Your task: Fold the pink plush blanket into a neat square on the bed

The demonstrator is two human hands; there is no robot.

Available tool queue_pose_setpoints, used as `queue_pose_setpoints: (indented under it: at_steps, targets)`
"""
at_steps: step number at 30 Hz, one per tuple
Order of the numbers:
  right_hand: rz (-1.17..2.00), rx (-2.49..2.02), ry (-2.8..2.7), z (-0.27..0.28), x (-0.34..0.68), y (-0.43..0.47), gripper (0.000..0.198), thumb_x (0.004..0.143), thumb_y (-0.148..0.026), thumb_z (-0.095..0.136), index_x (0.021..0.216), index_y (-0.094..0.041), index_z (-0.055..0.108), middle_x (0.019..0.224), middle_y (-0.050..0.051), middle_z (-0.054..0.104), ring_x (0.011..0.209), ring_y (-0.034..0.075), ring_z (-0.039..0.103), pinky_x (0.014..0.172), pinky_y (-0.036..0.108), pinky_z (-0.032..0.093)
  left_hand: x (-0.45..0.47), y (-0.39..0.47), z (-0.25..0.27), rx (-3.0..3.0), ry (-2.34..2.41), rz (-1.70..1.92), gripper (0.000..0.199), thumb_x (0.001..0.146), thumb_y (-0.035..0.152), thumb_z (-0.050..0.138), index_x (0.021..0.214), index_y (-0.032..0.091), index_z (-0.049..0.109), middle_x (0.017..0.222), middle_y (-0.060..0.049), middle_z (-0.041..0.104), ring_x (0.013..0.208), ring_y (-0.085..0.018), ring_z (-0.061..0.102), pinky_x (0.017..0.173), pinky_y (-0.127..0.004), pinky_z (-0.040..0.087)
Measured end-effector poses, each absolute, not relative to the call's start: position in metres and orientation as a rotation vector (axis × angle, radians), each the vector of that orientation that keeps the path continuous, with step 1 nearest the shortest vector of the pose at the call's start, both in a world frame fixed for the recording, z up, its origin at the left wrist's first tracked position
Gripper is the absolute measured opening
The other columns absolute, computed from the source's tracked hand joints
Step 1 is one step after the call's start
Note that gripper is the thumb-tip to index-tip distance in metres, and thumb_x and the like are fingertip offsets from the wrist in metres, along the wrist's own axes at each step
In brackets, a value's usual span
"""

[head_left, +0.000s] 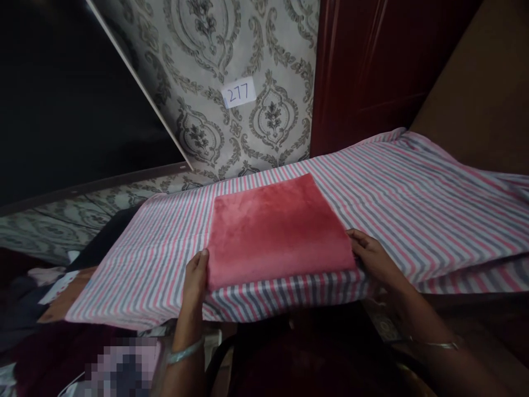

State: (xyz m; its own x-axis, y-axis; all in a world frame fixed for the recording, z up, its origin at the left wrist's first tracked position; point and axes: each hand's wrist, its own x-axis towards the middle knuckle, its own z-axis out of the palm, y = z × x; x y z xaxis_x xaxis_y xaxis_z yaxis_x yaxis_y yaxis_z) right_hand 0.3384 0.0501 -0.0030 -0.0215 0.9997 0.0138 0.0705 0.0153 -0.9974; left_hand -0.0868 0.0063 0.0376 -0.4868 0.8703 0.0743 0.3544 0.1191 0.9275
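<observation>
A red-pink plush cloth, roughly rectangular with a short soft pile, lies flat on a striped sheet. Its near edge reaches almost to the front of the table. At its near left corner my left hand closes on the edge, thumb on the near side and the other fingers mostly hidden. My right hand holds the opposite side edge near the right corner, its fingers bent and pressed together against the cloth.
The pink, grey and white sheet drapes over the table's front. Patterned wallpaper with a paper label "277" rises behind, beside a dark red door. A large black screen stands at left. Dark clothes and papers lie at lower left.
</observation>
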Motion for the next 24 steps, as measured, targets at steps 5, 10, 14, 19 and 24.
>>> queue_pose_setpoints:
  at_steps: [5,10,14,19,24]
  targets:
    - [1.219,-1.148,-1.383,-0.003,0.338,0.041,0.046,0.073,-0.067,0.074,0.094,-0.026,0.068,0.093,0.006,0.071,0.087,0.025,0.067,0.079,0.034,0.055,-0.095,-0.018,0.038,1.215,1.779,1.208,0.055,0.065,0.069,0.075,0.084,0.018,0.066,0.079,-0.003,0.065,0.077,-0.020,0.060,0.072,-0.030,0.049]
    - [1.166,-1.216,-1.350,-0.003,0.331,0.031,0.044,0.070,-0.065,0.078,0.086,-0.025,0.067,0.083,0.004,0.069,0.079,0.023,0.065,0.071,0.033,0.054,-0.085,-0.029,0.039,1.318,1.757,1.360,0.056,0.068,0.067,0.076,0.098,0.019,0.073,0.120,-0.011,0.069,0.118,-0.029,0.062,0.100,-0.036,0.048]
    - [1.101,-1.277,-1.343,0.001,0.330,0.027,0.048,0.073,-0.069,0.074,0.080,-0.023,0.063,0.072,0.000,0.063,0.069,0.019,0.060,0.062,0.029,0.050,-0.077,-0.029,0.037,1.187,1.652,1.434,0.058,0.074,0.062,0.075,0.110,0.017,0.071,0.113,-0.010,0.073,0.115,-0.030,0.064,0.099,-0.039,0.049]
    - [1.158,-1.254,-1.330,-0.004,0.332,0.028,0.054,0.069,-0.070,0.076,0.095,-0.024,0.063,0.076,0.002,0.067,0.074,0.020,0.064,0.066,0.030,0.054,-0.085,-0.027,0.023,1.102,1.656,1.439,0.057,0.070,0.062,0.077,0.104,0.016,0.072,0.099,-0.007,0.075,0.099,-0.026,0.067,0.091,-0.036,0.052]
    - [0.834,-1.359,-1.299,-0.002,0.335,0.024,0.060,0.079,-0.064,0.069,0.122,-0.023,0.063,0.090,0.006,0.072,0.081,0.023,0.068,0.073,0.036,0.055,-0.090,-0.028,0.023,1.242,1.984,1.499,0.054,0.077,0.066,0.066,0.098,0.017,0.069,0.089,-0.008,0.072,0.084,-0.025,0.068,0.077,-0.037,0.055]
